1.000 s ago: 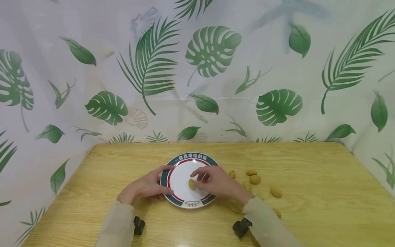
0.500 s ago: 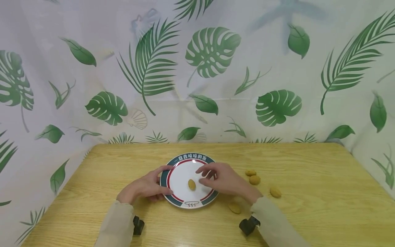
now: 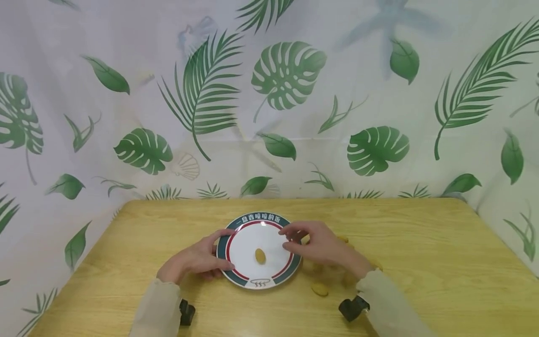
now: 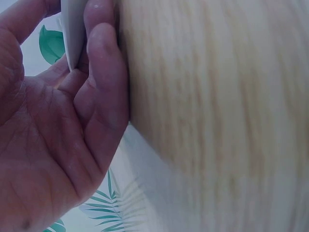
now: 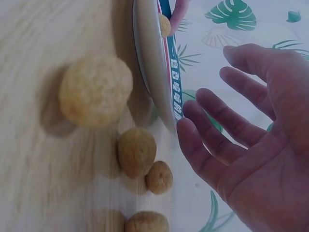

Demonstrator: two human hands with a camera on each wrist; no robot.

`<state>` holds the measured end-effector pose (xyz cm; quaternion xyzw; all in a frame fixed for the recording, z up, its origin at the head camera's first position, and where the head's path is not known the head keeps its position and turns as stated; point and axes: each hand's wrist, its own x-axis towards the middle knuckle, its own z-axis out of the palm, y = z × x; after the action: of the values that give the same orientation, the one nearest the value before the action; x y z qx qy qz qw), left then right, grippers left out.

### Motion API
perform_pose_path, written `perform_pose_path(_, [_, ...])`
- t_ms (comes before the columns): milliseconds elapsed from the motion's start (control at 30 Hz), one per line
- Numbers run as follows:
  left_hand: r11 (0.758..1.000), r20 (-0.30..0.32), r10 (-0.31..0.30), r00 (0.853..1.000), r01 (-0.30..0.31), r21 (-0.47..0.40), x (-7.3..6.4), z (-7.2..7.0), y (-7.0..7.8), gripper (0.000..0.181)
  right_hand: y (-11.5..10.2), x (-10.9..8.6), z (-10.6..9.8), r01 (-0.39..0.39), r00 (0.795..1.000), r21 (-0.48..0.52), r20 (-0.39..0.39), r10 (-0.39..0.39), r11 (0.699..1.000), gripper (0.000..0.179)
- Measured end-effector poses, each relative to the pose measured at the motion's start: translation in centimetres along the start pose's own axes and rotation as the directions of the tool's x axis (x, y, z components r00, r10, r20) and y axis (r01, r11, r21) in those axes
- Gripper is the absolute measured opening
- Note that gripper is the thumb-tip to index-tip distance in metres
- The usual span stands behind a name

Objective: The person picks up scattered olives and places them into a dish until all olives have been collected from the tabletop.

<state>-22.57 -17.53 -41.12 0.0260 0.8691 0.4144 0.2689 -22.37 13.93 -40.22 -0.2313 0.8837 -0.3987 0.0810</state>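
Observation:
A white plate [image 3: 244, 241] with a dark teal rim, a red ring and printed characters is on the wooden table. My left hand [image 3: 200, 256] grips its left edge, thumb over the rim and other fingers underneath, as the left wrist view [image 4: 53, 111] also shows. One small yellow-brown oval piece [image 3: 260, 256], rather like a small potato, lies near the plate's middle. Over the right rim hovers my right hand [image 3: 322, 243], fingers loosely bent and apart, holding nothing. In the right wrist view its palm [image 5: 260, 179] is bare.
Several similar oval pieces lie on the table right of the plate, one near the front [image 3: 320, 289]. Others are partly hidden by the right forearm; a rough one [image 5: 96, 91] looms large in the right wrist view. A leaf-print cloth [image 3: 269, 107] hangs behind the table [image 3: 421, 243].
My right hand has let go of the oval piece, leaving it on the plate, and moved right to the plate's edge. The left hand keeps its grip.

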Motion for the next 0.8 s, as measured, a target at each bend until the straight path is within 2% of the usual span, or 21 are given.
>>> perform_pose_path(467, [1.0, -0.009, -0.003, 1.0, 0.003, 0.004, -0.1, -0.1, -0.1, 0.084, 0.5, -1.9, -2.2, 0.005, 0.999, 0.001, -0.033, -0.005, 1.0, 0.031])
perform_pose_path(800, [1.0, -0.003, -0.009, 1.0, 0.009, -0.002, -0.1, -0.1, -0.1, 0.084, 1.8, -3.5, -3.7, 0.065, 0.995, -0.052, -0.079, -0.069, 0.997, 0.027])
